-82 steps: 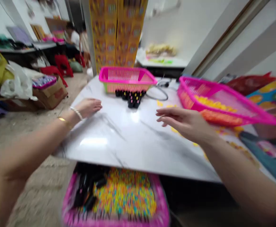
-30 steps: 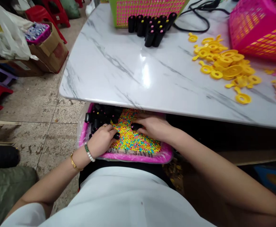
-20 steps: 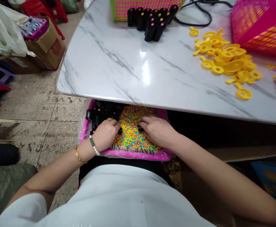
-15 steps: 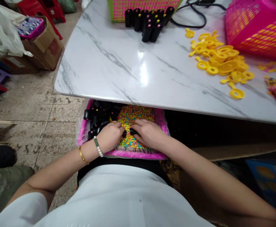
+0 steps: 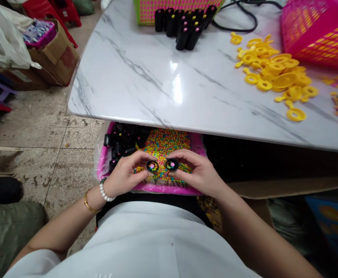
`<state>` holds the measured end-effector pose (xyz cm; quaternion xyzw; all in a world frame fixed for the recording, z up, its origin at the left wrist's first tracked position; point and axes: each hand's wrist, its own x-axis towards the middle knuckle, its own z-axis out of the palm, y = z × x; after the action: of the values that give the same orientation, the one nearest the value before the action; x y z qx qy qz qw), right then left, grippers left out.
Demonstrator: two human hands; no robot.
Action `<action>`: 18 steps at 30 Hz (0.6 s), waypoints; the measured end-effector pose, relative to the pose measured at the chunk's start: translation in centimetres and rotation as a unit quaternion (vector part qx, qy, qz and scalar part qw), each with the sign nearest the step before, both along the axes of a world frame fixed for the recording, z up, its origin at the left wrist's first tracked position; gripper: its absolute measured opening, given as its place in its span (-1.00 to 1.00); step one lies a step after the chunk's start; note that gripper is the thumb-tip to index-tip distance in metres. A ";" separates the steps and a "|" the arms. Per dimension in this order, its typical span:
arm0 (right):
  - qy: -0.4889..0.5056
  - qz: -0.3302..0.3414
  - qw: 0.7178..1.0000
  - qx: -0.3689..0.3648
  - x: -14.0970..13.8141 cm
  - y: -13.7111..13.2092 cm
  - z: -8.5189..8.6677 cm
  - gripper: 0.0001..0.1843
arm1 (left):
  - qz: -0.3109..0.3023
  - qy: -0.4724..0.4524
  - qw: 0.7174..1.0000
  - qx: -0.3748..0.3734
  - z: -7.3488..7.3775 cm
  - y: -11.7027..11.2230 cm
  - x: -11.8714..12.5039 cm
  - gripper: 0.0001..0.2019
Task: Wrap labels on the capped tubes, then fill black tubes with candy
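Note:
A pink tray [image 5: 105, 164] rests on my lap under the table edge, filled with small multicoloured beads [image 5: 164, 143] and a heap of black tubes [image 5: 122, 141] at its left. My left hand [image 5: 126, 175] is closed round an upright black tube [image 5: 152, 166] with beads showing in its open top. My right hand [image 5: 199, 173] grips a second black tube [image 5: 171, 165], also bead-filled. Both tubes are held side by side just above the tray's near edge.
The white marble table [image 5: 145, 81] carries a cluster of upright black tubes [image 5: 184, 25], a pile of yellow rings [image 5: 276, 73], a black cable [image 5: 238, 25] and pink baskets [image 5: 319, 31]. Cardboard boxes [image 5: 57, 58], bags and red stools stand on the floor at left.
Both hands were down among the beads in the tray; they have now lifted towards me, each holding a bead-filled black tube upright. Earlier still, both hands were above the table.

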<state>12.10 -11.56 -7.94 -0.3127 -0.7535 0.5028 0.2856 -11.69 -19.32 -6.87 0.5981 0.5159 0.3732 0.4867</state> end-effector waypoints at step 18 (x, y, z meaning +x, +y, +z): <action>-0.333 0.157 0.875 0.313 -1.1 1.3 -2.8 -0.68 | -0.098 0.375 0.916 0.103 -2.0 1.8 -1.6 -0.74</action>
<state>10.97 -10.28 -10.78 -0.2337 -0.9613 0.1450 0.0179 -13.29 -17.53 -8.91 0.7885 0.5583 0.1229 0.2269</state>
